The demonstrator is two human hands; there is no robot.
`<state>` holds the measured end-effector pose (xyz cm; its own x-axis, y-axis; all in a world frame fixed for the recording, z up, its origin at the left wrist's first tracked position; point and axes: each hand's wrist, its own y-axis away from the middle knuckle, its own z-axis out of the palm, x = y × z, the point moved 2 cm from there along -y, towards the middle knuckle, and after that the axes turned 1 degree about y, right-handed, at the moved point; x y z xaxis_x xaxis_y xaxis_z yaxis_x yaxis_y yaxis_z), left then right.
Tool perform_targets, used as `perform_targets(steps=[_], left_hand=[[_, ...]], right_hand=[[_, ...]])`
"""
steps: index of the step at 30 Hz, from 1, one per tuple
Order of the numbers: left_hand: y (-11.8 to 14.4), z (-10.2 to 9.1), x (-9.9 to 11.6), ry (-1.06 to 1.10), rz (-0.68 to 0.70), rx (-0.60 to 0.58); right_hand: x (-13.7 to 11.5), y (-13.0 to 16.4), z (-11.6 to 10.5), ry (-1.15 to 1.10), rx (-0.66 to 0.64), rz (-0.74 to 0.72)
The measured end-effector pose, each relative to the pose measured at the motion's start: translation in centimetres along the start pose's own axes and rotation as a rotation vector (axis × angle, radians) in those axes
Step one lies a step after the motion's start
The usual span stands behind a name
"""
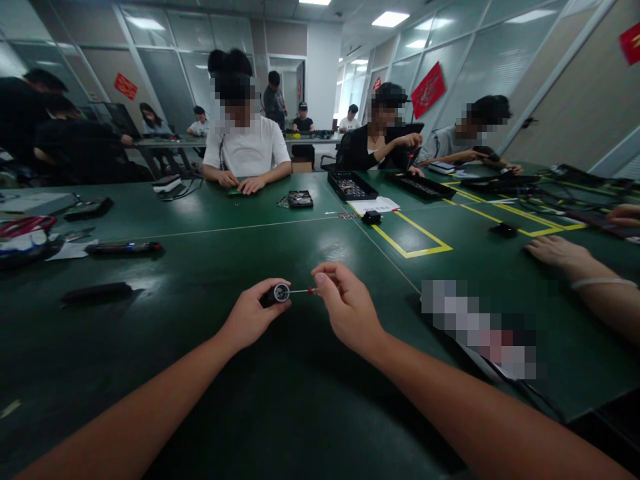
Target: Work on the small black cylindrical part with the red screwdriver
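My left hand (250, 312) grips a short black cylindrical tool (276, 294) with a silver front end, held level above the green table (210, 373). My right hand (345, 303) pinches a thin metal bit with a red collar (304, 291), its tip at the silver end of the tool. Both hands meet near the table's middle, a little above its surface.
A black pen-like tool (97, 291) and a dark screwdriver (124, 247) lie at left. Black trays (351, 185) and a small black box (301, 199) sit farther back. Another person's hand (557, 253) rests at right. Several people sit across the table. Yellow tape (410, 237) marks a rectangle.
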<state>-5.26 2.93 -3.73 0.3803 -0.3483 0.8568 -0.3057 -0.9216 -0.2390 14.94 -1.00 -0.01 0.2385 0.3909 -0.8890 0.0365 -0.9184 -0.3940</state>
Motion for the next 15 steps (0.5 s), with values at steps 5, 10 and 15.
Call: perform_targets(steps=[5, 10, 15], left_hand=[[-0.06, -0.09, -0.46, 0.008, -0.031, 0.017], [-0.04, 0.00, -0.20, 0.015, -0.028, 0.011], [-0.03, 0.03, -0.10, -0.002, -0.026, 0.004]], right_hand=[[-0.03, -0.17, -0.15, 0.042, -0.003, -0.057], [-0.34, -0.14, -0.26, 0.085, -0.042, -0.006], [-0.29, -0.14, -0.26, 0.117, -0.019, -0.034]])
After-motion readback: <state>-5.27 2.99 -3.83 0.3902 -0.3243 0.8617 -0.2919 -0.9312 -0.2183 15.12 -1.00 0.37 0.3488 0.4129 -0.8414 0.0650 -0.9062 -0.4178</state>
